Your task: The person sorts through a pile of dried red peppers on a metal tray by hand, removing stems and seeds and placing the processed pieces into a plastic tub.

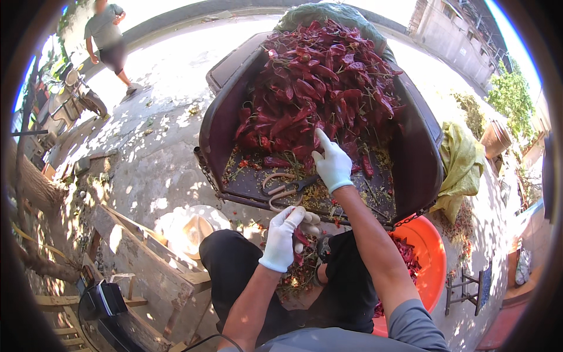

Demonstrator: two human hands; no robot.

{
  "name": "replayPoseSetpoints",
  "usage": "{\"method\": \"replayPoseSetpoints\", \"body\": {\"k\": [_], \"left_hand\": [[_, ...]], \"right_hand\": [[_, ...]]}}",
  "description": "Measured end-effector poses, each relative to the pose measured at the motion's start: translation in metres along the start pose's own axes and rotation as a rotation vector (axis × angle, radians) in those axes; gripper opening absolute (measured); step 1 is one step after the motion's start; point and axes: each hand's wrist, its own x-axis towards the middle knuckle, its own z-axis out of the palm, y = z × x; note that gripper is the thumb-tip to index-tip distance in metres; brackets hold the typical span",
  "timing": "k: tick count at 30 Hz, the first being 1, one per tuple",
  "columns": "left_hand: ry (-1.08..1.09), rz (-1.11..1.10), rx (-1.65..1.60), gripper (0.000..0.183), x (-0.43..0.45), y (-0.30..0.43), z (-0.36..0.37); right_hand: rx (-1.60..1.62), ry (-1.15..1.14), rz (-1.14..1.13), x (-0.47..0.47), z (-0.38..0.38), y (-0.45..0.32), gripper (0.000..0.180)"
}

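My left hand, in a white knit glove, is closed around a dried red chili pepper above my lap. The gloved right hand reaches over the cart bed, its index finger stretched out against the lower part of a heap of dried red chili peppers. Its thumb stands apart, and I see nothing held in it. Scissors with wrapped handles lie on the bed between the two hands, their blades partly behind the right hand. Yellow seeds and stem scraps are scattered around them.
The dark metal cart bed has raised side walls and a chain. An orange basin holding red peppers stands beside my right leg. Left of me are a wooden bench and a straw hat. A person stands near a motorcycle.
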Motion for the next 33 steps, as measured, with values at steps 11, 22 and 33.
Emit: {"method": "replayPoseSetpoints", "body": {"k": [11, 22, 33], "left_hand": [[0.01, -0.037, -0.012, 0.02, 0.01, 0.0, 0.009], [-0.021, -0.088, 0.048, 0.023, 0.006, 0.006, 0.001], [-0.104, 0.039, -0.073, 0.017, 0.017, -0.019, 0.0]], "right_hand": [[1.034, -0.165, 0.404, 0.013, 0.01, 0.02, 0.039], [-0.074, 0.043, -0.053, 0.023, 0.045, 0.034, 0.041], [0.542, -0.16, 0.269, 0.024, 0.029, 0.035, 0.022]]}}
